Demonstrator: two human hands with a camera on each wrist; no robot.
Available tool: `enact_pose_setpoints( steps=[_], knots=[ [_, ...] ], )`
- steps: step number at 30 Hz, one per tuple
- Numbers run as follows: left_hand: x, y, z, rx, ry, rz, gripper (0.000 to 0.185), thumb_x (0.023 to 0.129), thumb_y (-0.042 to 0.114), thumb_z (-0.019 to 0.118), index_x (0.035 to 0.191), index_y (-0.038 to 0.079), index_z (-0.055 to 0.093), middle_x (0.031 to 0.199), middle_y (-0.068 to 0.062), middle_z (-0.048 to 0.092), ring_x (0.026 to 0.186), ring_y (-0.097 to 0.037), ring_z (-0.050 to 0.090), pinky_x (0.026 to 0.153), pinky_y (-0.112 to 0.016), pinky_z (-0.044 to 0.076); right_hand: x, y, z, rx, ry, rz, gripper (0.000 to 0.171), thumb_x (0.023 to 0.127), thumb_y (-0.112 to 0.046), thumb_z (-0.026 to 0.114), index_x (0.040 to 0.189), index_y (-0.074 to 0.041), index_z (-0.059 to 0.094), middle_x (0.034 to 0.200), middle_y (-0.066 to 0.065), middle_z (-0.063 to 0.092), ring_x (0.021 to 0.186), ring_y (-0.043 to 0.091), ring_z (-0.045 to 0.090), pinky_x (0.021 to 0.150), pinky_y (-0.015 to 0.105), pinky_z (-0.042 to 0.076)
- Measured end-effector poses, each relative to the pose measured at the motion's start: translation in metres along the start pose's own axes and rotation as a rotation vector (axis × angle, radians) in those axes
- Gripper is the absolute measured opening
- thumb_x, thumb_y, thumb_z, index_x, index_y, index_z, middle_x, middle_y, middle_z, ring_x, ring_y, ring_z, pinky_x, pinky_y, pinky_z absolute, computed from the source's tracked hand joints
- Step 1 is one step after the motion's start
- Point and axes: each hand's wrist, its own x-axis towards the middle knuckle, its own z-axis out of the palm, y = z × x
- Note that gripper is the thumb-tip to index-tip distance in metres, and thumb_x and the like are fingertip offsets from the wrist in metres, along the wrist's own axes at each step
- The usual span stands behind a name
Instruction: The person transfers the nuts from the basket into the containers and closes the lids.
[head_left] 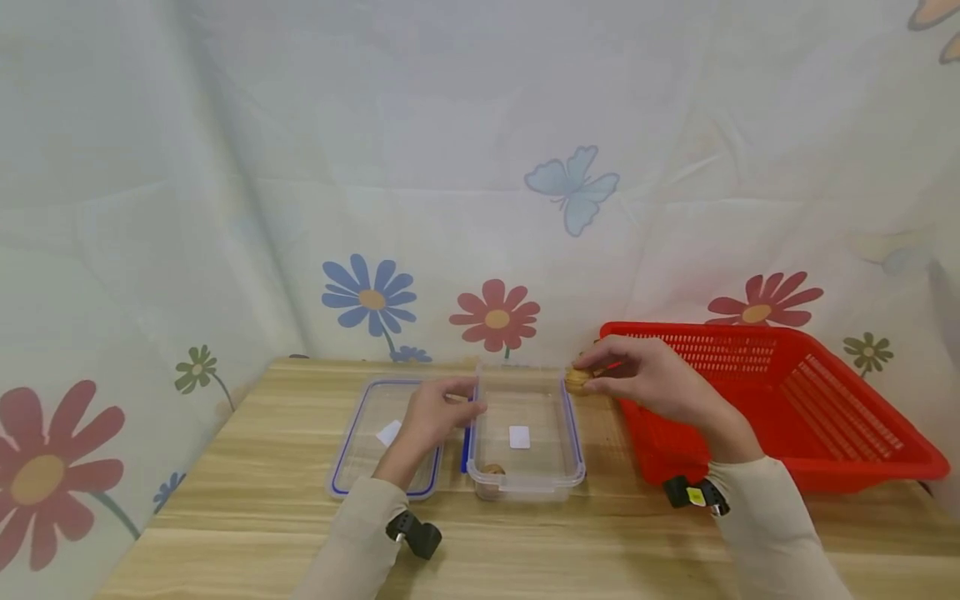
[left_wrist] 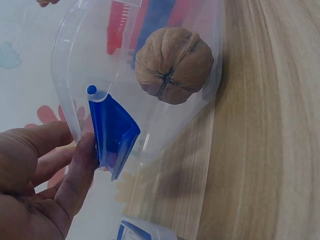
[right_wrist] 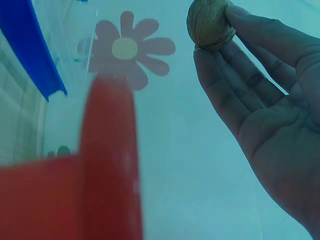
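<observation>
A clear plastic container (head_left: 573, 433) with blue side latches stands upright on the table. My left hand (head_left: 441, 412) pinches its left wall at the rim, thumb and fingers on either side, close by a blue latch (left_wrist: 112, 132). Inside, at the near left corner, lies one walnut (left_wrist: 175, 65). Another walnut (right_wrist: 211, 25) is held between the thumb and fingertips of my right hand (head_left: 652, 375), raised just beyond the container's right rim and beside the red basket's left edge.
A large red plastic basket (head_left: 847, 465) with slotted walls stands on the right. Left of the container, a clear lid (head_left: 352, 450) with a blue seal lies flat on the wooden table (head_left: 247, 500). A flower-printed curtain (head_left: 420, 167) hangs behind the table.
</observation>
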Motion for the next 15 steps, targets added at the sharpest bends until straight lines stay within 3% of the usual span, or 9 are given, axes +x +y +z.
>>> enact_pose_setpoints(
  steps=[7, 15],
  knots=[
    [0.001, -0.003, 0.001, 0.009, -0.005, 0.004, 0.046, 0.094, 0.01, 0.082, 0.137, 0.001, 0.07, 0.128, -0.018, 0.073, 0.086, -0.023, 0.078, 0.078, -0.045, 0.066, 0.005, -0.003, 0.013, 0.078, -0.062, -0.019, 0.026, 0.092, -0.007, 0.084, 0.118, -0.01, 0.078, 0.114, 0.003, 0.074, 0.104, 0.022, 0.073, 0.092, 0.027, 0.06],
    [0.003, -0.002, 0.001, -0.003, -0.009, -0.002, 0.046, 0.093, 0.008, 0.083, 0.137, -0.001, 0.07, 0.127, -0.019, 0.073, 0.084, -0.024, 0.078, 0.078, -0.044, 0.066, 0.008, -0.003, 0.023, 0.073, -0.111, -0.002, 0.027, 0.093, -0.01, 0.084, 0.12, -0.01, 0.077, 0.111, 0.001, 0.076, 0.101, 0.021, 0.073, 0.092, 0.028, 0.061]
  ],
)
